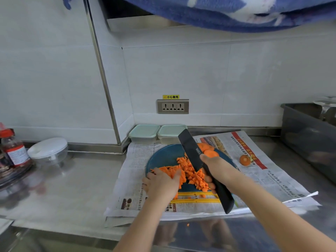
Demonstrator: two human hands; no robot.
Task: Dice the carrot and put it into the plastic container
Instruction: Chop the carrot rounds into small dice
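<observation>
Diced carrot (190, 174): light, stiff, loose bits, likely to scatter; left hand (161, 180) flat-fingered on pile, right hand (217, 170) gripping knife (190, 150) handle; best scooped between palm and blade.

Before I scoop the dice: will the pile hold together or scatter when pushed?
Likely scatters: the dice are small loose pieces, and a few lie off the plate on the newspaper. Probably light, so the left hand could sweep them.

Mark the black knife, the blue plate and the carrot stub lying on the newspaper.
Black flat-bladed knife (190, 146): head view, flat of the blade.
Round blue plate (163, 157): head view, bare left part.
Orange carrot stub (245, 160): head view, its cut face.
</observation>
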